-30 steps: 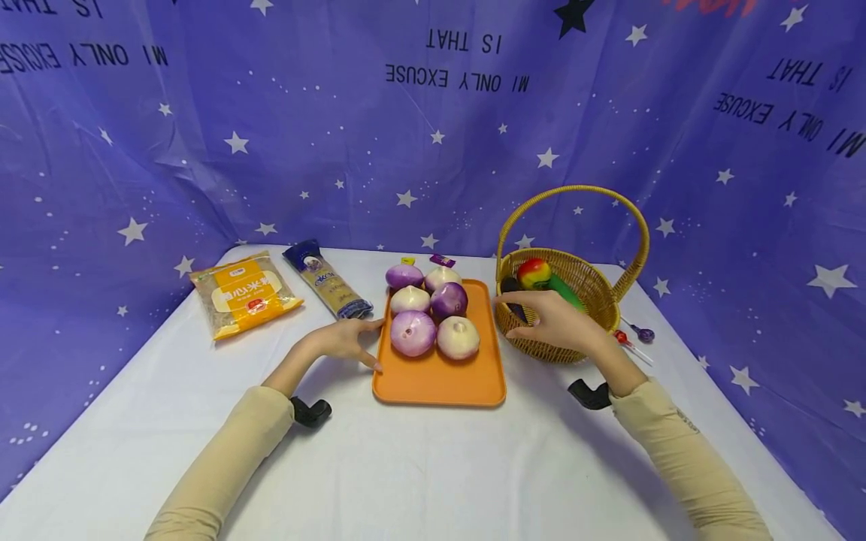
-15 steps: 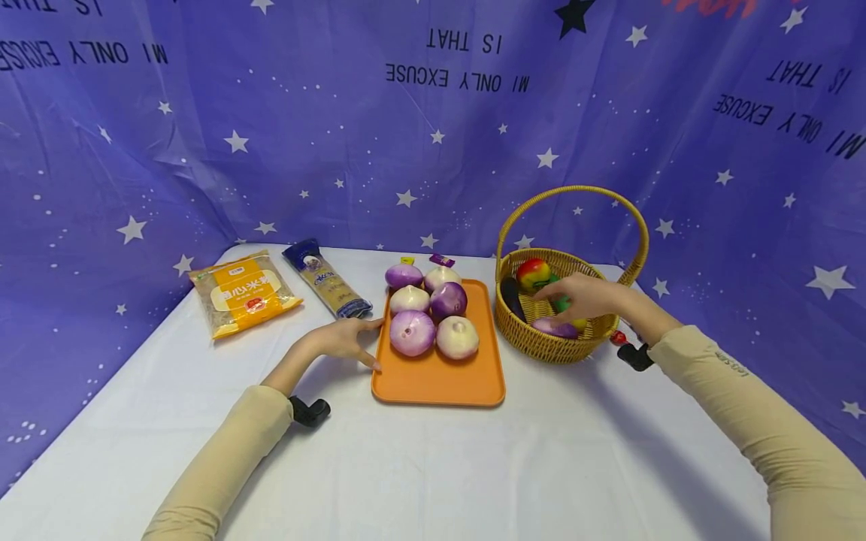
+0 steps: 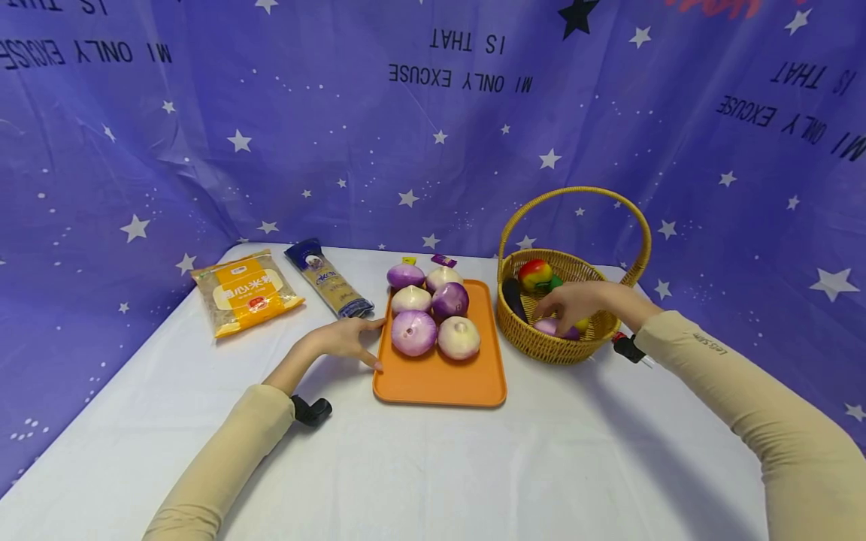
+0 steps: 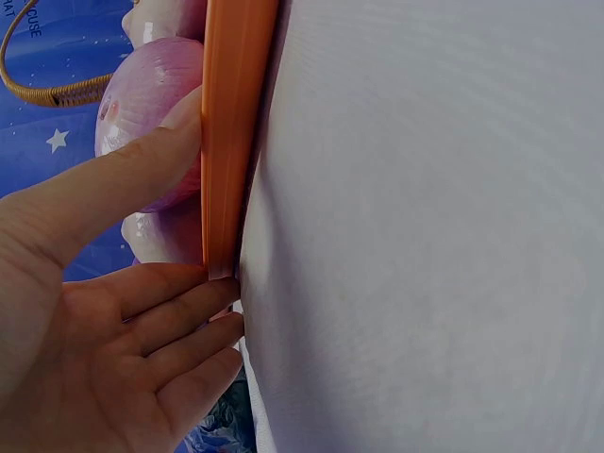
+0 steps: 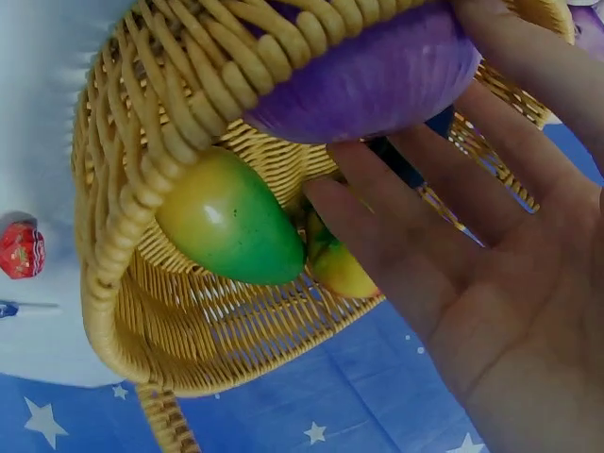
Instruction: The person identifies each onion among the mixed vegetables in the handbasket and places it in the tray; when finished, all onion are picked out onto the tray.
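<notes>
Your right hand (image 3: 575, 302) has dropped lower into the basket (image 3: 541, 347) near the tabletop's far right edge, fingers spread over the purple onion (image 5: 377, 75), half hiding it. Left hand (image 3: 341, 340), grip flat, touches the tray (image 3: 440, 383).

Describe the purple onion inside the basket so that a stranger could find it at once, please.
Look to the wicker basket with the tall handle, right of the orange tray. Inside it, at the front, the purple onion lies under the right hand. It is the only onion in the basket; its neighbours are green, yellow, red and dark pieces.
</notes>
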The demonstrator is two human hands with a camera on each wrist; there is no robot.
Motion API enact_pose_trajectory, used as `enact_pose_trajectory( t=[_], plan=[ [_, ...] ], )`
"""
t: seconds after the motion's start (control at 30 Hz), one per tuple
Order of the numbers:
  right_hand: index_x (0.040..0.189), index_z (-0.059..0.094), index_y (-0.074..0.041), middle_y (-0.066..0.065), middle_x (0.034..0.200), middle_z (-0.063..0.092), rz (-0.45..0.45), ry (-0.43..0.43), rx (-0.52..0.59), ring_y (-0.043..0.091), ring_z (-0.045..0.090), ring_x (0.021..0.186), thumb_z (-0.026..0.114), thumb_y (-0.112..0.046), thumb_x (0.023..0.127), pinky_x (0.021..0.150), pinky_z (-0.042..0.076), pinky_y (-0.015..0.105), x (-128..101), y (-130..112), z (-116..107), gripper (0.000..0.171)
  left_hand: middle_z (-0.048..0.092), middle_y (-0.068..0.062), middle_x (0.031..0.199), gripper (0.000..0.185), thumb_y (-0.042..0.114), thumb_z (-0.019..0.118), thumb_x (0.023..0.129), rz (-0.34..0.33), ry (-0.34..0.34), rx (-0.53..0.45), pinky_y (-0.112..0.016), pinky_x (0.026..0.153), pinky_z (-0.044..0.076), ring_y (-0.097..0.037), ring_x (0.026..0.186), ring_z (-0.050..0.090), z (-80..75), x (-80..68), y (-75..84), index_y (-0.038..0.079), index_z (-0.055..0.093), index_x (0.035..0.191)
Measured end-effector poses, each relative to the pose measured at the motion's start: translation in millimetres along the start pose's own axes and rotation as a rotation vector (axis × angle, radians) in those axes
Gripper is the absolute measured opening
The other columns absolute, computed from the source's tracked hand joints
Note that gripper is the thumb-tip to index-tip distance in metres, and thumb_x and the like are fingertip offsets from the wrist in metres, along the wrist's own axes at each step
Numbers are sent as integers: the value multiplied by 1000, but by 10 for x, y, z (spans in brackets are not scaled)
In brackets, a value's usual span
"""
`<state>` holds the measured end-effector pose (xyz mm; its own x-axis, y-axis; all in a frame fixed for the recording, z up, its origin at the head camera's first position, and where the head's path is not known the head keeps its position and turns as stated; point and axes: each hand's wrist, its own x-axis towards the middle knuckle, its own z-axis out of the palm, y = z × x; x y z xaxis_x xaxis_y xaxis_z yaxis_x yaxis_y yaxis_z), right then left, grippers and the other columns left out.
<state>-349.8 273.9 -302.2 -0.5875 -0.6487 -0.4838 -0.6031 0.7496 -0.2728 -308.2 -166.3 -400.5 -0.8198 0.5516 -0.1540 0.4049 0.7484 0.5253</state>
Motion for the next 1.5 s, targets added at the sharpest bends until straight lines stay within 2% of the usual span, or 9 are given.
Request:
enact_pose_trajectory(
  t=[0.33, 0.5, 0.6, 0.73, 0.87, 0.93, 1.17, 1.33, 1.5],
  plan=[
    [127, 61, -5, 7, 121, 64, -2, 71, -34, 30, 57, 113, 72, -15, 85, 96, 48, 47, -57, 2, -3, 44, 37, -26, 147, 98, 42, 83, 73, -18, 0, -12, -55, 111, 26, -44, 135, 32, 2, 4, -11, 0, 35, 148],
    [127, 61, -4, 9, 120, 64, -14, 218, -67, 29, 59, 108, 72, -13, 87, 92, 50, 47, -205, -77, -33, 43, 37, -26, 147, 98, 43, 83, 73, -12, -1, -8, -55, 111, 26, -44, 135, 32, 7, 20, -16, 0, 35, 148],
    [129, 61, -7, 7, 117, 65, -25, 321, -81, 24, 60, 92, 72, -11, 87, 81, 53, 39, -300, -153, -31, 44, 36, -26, 147, 98, 43, 83, 73, -15, -2, -6, -55, 111, 26, -44, 135, 32, -2, 15, -10, 1, 35, 148],
    [130, 61, -13, 1, 105, 66, -75, 465, -85, 16, 53, 72, 75, -16, 85, 67, 49, 31, -382, -307, 12, 46, 36, -26, 147, 99, 43, 82, 73, -18, -2, -3, -55, 111, 26, -44, 135, 32, -19, 0, 0, 0, 34, 148],
    [129, 62, -15, 0, 107, 67, -187, 601, -82, 14, 58, 79, 79, -25, 82, 72, 53, 33, -387, -517, 114, 51, 37, -26, 147, 99, 42, 83, 73, -16, 1, -2, -54, 111, 27, -43, 135, 32, -30, -10, 1, -1, 34, 147],
    [130, 62, -15, -1, 118, 66, -238, 643, -84, 14, 60, 93, 79, -27, 81, 80, 54, 37, -357, -621, 183, 54, 37, -26, 147, 99, 43, 83, 73, -15, -1, -2, -54, 111, 26, -43, 135, 32, -30, -10, -3, -1, 34, 148],
    [134, 58, -17, -6, 129, 60, -359, 707, -21, 15, 56, 117, 78, -27, 83, 95, 49, 37, -118, -926, 443, 56, 37, -25, 147, 99, 43, 83, 73, -19, 0, -8, -54, 111, 26, -43, 136, 32, -18, 1, -14, 0, 35, 147],
    [132, 60, -16, -6, 129, 61, -435, 762, 25, 13, 55, 118, 79, -26, 81, 97, 47, 36, 160, -1082, 630, 55, 37, -25, 147, 99, 43, 83, 73, -16, 1, -5, -54, 111, 26, -43, 135, 32, 0, 17, -19, 1, 35, 148],
    [131, 60, -13, -1, 132, 58, -496, 742, 43, 15, 55, 119, 79, -22, 82, 93, 50, 35, 393, -1208, 779, 53, 38, -25, 147, 99, 43, 83, 72, -18, 1, -8, -54, 111, 27, -43, 135, 33, 20, 14, -15, 1, 35, 148]
  ],
)
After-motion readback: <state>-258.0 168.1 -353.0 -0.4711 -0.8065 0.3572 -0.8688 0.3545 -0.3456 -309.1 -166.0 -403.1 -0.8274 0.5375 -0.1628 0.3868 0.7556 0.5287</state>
